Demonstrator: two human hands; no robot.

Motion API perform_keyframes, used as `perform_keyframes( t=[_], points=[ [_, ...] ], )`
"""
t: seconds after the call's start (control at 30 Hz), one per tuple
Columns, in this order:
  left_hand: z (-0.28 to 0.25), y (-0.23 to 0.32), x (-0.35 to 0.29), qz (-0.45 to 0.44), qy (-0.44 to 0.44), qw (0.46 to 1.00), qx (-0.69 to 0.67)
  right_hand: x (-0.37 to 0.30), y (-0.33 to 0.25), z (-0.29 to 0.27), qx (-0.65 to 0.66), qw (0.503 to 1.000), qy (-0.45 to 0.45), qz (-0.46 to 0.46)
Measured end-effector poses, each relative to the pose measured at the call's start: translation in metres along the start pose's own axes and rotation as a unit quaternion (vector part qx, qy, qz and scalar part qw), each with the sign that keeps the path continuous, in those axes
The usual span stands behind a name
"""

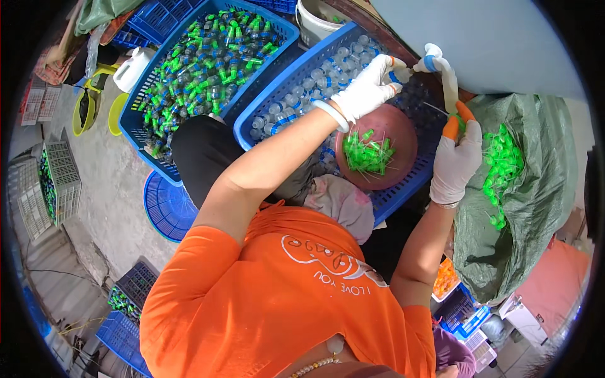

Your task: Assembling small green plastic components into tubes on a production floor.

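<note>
My left hand (368,91), in a white glove with orange fingertips, grips a small clear bottle (399,76) with a blue band. My right hand (458,157), gloved the same way, pinches a bright green nozzle cap (458,121); its thin straw points left toward the bottle, apart from it. Below the hands a pink bowl (408,135) holds several green caps with straws (368,152). The bowl sits in a blue basket (277,82) of clear bottles (296,99). A white curved piece (449,82) with a blue band stands close to both hands.
Another blue basket (129,120) at the left is full of dark bottles with green caps (211,60). On the right, a green sack (535,208) bears more green caps (502,157). A white jug (132,69) and a round blue basket (167,205) stand on the floor.
</note>
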State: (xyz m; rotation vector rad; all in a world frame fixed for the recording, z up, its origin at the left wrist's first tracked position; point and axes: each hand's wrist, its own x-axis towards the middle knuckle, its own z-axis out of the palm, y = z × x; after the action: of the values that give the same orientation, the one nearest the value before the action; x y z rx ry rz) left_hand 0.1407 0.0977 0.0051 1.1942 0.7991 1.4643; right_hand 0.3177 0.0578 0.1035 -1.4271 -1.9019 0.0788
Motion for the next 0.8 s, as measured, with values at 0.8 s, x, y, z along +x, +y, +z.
perform_keyframes(
  t=[0.8],
  points=[
    [-0.003,-0.0013,0.0009,-0.022,-0.018,0.999,0.028,-0.0008,0.001,0.0054,0.072,0.997,0.006,0.032]
  ],
)
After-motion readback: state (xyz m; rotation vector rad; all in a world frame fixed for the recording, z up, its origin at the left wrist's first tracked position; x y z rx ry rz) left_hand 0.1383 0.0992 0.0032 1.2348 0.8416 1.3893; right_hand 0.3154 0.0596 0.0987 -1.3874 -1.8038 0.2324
